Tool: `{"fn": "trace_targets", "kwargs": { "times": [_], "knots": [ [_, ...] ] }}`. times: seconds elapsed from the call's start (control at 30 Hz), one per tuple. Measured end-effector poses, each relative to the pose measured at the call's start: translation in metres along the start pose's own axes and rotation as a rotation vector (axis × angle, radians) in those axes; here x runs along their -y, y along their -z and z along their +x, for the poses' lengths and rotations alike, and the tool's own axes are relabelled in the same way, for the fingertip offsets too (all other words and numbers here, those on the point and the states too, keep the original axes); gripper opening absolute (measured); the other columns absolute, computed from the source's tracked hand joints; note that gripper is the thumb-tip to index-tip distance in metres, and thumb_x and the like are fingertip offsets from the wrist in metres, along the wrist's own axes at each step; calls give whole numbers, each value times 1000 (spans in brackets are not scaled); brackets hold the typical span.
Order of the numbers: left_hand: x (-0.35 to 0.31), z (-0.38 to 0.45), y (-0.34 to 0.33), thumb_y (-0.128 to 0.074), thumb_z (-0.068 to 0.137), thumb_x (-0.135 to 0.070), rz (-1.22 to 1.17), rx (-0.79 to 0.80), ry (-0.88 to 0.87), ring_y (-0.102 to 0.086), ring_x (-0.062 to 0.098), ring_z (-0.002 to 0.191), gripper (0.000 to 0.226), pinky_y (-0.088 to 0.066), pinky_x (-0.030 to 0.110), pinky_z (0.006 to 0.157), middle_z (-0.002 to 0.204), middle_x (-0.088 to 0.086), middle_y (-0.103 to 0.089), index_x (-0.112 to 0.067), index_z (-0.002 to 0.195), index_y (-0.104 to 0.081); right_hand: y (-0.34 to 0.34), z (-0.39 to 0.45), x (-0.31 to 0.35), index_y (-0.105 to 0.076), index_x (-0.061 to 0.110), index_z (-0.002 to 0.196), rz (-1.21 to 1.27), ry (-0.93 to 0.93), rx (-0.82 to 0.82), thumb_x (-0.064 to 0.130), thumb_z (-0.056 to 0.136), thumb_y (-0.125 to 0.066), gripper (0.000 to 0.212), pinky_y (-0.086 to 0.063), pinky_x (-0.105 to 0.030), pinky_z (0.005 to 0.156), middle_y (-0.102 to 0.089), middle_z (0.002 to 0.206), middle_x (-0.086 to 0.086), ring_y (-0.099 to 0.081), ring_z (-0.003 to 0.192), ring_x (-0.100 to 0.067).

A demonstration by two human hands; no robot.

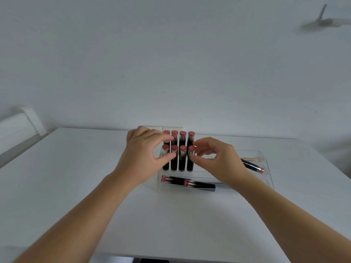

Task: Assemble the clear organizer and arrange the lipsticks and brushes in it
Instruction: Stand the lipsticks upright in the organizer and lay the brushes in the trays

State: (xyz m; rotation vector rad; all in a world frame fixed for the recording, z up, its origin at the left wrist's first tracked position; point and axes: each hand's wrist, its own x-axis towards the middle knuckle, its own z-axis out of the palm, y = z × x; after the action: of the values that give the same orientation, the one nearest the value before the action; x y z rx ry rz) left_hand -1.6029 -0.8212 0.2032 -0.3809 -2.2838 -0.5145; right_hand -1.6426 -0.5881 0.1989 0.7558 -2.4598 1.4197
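A clear organizer (266, 168) stands at the far middle of the white table (76, 177). Several black lipsticks with pink caps (182, 160) stand upright in two rows in its left part. My left hand (144, 149) curls round the front-left lipstick (165, 149), thumb in front and index finger behind. My right hand (220, 160) pinches the front-right lipstick (191, 164) between thumb and index finger. Two lipsticks (201, 184) lie flat in the organizer's front tray. Another lipstick (252, 165) and a beige-tipped brush (253, 159) lie in its right part.
A white wall rises right behind the table. A white ledge (20, 122) sits beyond the table's left edge. The table's near edge runs along the bottom of the view.
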Motion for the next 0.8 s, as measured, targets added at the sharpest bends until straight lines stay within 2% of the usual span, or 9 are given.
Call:
{"fn": "trace_targets", "kwargs": {
  "times": [0.2, 0.33, 0.47, 0.63, 0.8],
  "knots": [
    [-4, 2, -2, -80, 76, -43, -45, 20, 15, -50, 11, 102, 38, -27, 26, 94, 101, -17, -72, -26, 108, -74, 5, -3, -2, -71, 36, 99, 10, -23, -16, 21, 80, -83, 27, -51, -11, 78, -74, 89, 16, -68, 89, 0],
    [-3, -4, 2, -74, 81, -43, -62, -59, 32, -54, 13, 101, 32, -31, 28, 95, 101, -14, -69, -25, 107, -73, 8, -5, -2, -70, 39, 101, 7, -20, -15, 22, 81, -82, 28, -50, -10, 81, -73, 92, 22, -68, 93, 0],
    [-1, -27, 6, -72, 85, -36, -74, -136, 19, -56, 14, 92, 20, -36, 29, 90, 93, -10, -64, -19, 95, -72, 18, -13, -7, -71, 37, 102, -36, 15, -31, 21, 82, -81, 27, -47, -8, 81, -72, 92, 23, -66, 93, 0],
    [-3, -48, 4, -67, 88, -36, -68, -26, -57, -57, 17, 83, 19, -41, 33, 85, 87, -9, -65, -18, 89, -74, 34, -28, -13, -75, 27, 90, -178, 93, -54, 12, 81, -81, 19, -47, -9, 74, -71, 84, 12, -65, 85, -8],
    [-9, -50, 1, -70, 87, -33, -6, 113, -133, -57, 15, 83, 16, -40, 28, 80, 90, -12, -71, -20, 94, -78, 39, -39, -11, -68, 42, 85, -304, 84, 79, 24, 83, -78, 21, -45, -12, 67, -66, 81, 17, -62, 81, -8]
  ]
}}
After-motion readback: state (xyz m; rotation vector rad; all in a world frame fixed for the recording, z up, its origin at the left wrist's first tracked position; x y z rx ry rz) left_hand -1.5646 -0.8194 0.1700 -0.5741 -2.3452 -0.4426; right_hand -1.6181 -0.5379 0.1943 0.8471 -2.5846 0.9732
